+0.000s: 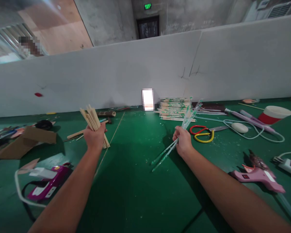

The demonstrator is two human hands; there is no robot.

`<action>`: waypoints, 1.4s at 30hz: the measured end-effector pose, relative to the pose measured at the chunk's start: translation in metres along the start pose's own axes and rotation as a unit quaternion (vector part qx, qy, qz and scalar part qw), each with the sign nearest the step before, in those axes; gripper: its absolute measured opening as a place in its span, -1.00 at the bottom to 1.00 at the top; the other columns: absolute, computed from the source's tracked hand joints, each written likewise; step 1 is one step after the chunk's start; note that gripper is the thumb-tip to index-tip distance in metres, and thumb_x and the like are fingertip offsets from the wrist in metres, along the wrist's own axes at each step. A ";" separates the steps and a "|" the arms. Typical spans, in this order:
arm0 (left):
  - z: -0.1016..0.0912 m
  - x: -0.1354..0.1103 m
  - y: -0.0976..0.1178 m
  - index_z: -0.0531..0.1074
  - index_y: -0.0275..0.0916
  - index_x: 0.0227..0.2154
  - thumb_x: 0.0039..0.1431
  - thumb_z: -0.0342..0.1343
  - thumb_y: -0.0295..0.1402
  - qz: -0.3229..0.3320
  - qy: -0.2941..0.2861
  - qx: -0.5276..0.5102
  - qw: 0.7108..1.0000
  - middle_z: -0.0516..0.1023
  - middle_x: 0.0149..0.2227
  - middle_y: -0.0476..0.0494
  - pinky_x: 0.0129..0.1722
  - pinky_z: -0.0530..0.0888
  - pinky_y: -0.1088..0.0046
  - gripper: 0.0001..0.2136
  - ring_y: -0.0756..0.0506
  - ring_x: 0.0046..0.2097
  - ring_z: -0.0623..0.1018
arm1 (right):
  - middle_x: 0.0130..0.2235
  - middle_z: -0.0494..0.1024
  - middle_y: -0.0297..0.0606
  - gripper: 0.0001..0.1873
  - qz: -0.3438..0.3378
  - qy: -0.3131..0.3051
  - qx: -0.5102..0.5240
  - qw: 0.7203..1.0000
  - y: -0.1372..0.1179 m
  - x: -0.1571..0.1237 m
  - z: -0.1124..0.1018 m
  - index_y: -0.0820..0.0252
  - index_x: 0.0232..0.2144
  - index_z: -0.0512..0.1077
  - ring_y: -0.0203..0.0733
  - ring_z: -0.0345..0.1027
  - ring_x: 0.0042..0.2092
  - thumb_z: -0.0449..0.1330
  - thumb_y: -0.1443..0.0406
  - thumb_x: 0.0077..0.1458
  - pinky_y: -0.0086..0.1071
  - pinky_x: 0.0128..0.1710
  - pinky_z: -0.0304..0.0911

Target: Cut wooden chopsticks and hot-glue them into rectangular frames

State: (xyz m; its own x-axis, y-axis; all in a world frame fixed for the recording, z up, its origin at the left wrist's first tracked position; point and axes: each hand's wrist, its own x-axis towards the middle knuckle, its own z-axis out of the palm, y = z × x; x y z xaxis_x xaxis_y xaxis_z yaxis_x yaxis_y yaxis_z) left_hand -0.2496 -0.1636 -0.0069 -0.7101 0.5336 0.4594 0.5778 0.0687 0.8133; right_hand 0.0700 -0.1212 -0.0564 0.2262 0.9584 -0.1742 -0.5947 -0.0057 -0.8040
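My left hand [95, 134] is closed around a bundle of bare wooden chopsticks [92, 118], which stick out above and below the fist. On the right, my right hand [183, 139] grips several clear plastic chopstick wrappers [165, 155] with green print, their ends spreading above and below the fingers. Behind it, against the white panel, lies a pile of wrapped chopsticks [174, 108]. Just right of my right hand rest scissors [205, 133] with one red and one yellow handle. Both hands are held above the green tabletop [133, 187].
At right lie a pink glue gun [259, 178], a white oval object [240, 127] with a cord, and a red-and-white cup [275, 115]. At left are a purple device [49, 183] and cardboard [26, 142]. A white panel [99, 77] bounds the back; a person [30, 45] is beyond.
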 end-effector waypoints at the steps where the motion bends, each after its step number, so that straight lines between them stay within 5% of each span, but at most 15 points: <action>1: -0.001 -0.002 -0.006 0.42 -0.33 -0.35 -0.11 0.14 -0.19 -0.012 -0.008 -0.004 1.000 0.48 -0.50 -0.08 -0.51 0.47 0.48 -0.69 -0.06 -0.48 0.53 | -0.74 0.09 -0.59 -0.79 0.000 0.001 -0.002 1.000 0.000 0.000 0.000 0.14 -0.61 0.19 -0.45 -0.08 -0.70 0.21 0.29 -0.23 -0.52 -0.75 -0.11; 4: -0.006 -0.002 -0.014 0.39 -0.33 -0.23 -0.02 0.06 -0.19 -0.016 -0.028 0.019 0.999 0.52 -0.43 -0.13 -0.50 0.48 0.46 -0.66 -0.06 -0.47 0.54 | -0.74 0.10 -0.59 -0.82 0.000 0.002 -0.006 1.000 0.001 0.001 0.000 0.15 -0.59 0.22 -0.45 -0.07 -0.70 0.21 0.30 -0.22 -0.53 -0.75 -0.11; 6: -0.010 0.003 -0.011 0.35 -0.31 -0.14 0.08 -0.04 -0.17 0.011 -0.063 0.131 0.989 0.54 -0.37 -0.17 -0.46 0.48 0.43 -0.64 -0.09 -0.43 0.55 | -0.74 0.10 -0.59 -0.83 0.000 0.000 -0.007 1.000 0.001 0.001 0.000 0.16 -0.58 0.24 -0.45 -0.07 -0.69 0.21 0.30 -0.22 -0.53 -0.75 -0.11; 9: -0.011 0.012 -0.003 0.37 -0.31 -0.15 0.10 -0.04 -0.17 0.054 -0.219 0.381 0.897 0.56 -0.28 -0.28 -0.33 0.47 0.33 -0.65 -0.21 -0.27 0.57 | -0.75 0.10 -0.59 -0.84 0.000 -0.003 -0.006 1.000 0.001 0.001 0.001 0.16 -0.56 0.25 -0.45 -0.07 -0.70 0.21 0.31 -0.21 -0.53 -0.75 -0.12; 11: -0.009 0.014 -0.003 0.42 -0.30 -0.24 0.00 0.06 -0.21 0.053 -0.306 0.450 0.837 0.56 -0.27 -0.33 -0.29 0.44 0.29 -0.69 -0.30 -0.22 0.56 | -0.75 0.10 -0.60 -0.84 0.000 -0.002 -0.005 1.000 0.001 0.000 0.001 0.16 -0.56 0.25 -0.45 -0.07 -0.70 0.21 0.31 -0.21 -0.53 -0.75 -0.11; 16: -0.006 0.004 -0.014 0.43 -0.33 -0.22 0.03 -0.01 -0.21 0.037 -0.354 0.481 0.801 0.52 -0.18 -0.44 -0.28 0.42 0.21 -0.66 -0.36 -0.18 0.53 | -0.75 0.12 -0.60 -0.83 0.003 0.003 -0.005 1.000 0.002 0.000 0.000 0.16 -0.54 0.26 -0.45 -0.05 -0.71 0.22 0.30 -0.22 -0.53 -0.76 -0.12; 23: -0.012 0.002 -0.013 0.41 -0.33 -0.10 0.01 -0.01 0.01 0.060 -0.375 0.484 0.789 0.45 -0.04 -0.47 -0.15 0.39 0.18 -0.46 -0.39 -0.04 0.46 | -0.74 0.11 -0.60 -0.81 0.003 0.003 0.006 1.000 0.001 0.000 0.001 0.15 -0.56 0.24 -0.45 -0.06 -0.70 0.23 0.29 -0.24 -0.52 -0.75 -0.11; 35: -0.009 -0.007 0.010 0.23 -0.34 0.11 -0.02 -0.02 0.15 0.058 -0.355 0.468 0.807 0.34 0.09 -0.48 -0.10 0.35 0.09 -0.25 -0.45 0.06 0.36 | -0.73 0.04 -0.59 -0.71 0.018 -0.030 0.047 0.998 -0.003 -0.003 0.004 0.13 -0.64 0.09 -0.47 -0.18 -0.69 0.21 0.29 -0.22 -0.51 -0.74 -0.20; 38: -0.006 -0.010 0.019 0.25 -0.36 0.10 0.00 0.01 0.11 0.094 -0.323 0.457 0.824 0.35 0.08 -0.47 -0.07 0.34 0.07 -0.28 -0.45 0.08 0.33 | -0.72 0.03 -0.60 -0.71 0.017 -0.033 0.046 0.998 -0.001 -0.002 0.003 0.13 -0.62 0.10 -0.46 -0.18 -0.69 0.21 0.28 -0.21 -0.51 -0.74 -0.21; 42: 0.004 -0.043 0.048 0.36 -0.31 -0.02 0.11 0.01 -0.07 0.161 -0.290 0.309 0.891 0.39 0.06 -0.34 0.06 0.29 0.17 -0.52 -0.30 0.10 0.35 | -0.72 0.03 -0.61 -0.72 0.014 -0.033 0.046 0.998 0.000 -0.002 0.003 0.13 -0.58 0.13 -0.46 -0.16 -0.69 0.22 0.28 -0.18 -0.52 -0.73 -0.19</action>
State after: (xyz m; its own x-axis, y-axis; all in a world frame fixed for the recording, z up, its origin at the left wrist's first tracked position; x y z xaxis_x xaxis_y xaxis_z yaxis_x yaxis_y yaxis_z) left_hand -0.1891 -0.1797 0.0110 -0.2437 0.9433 0.2255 0.9528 0.1894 0.2374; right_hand 0.0672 -0.1224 -0.0539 0.1595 0.9748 -0.1557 -0.6687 -0.0093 -0.7434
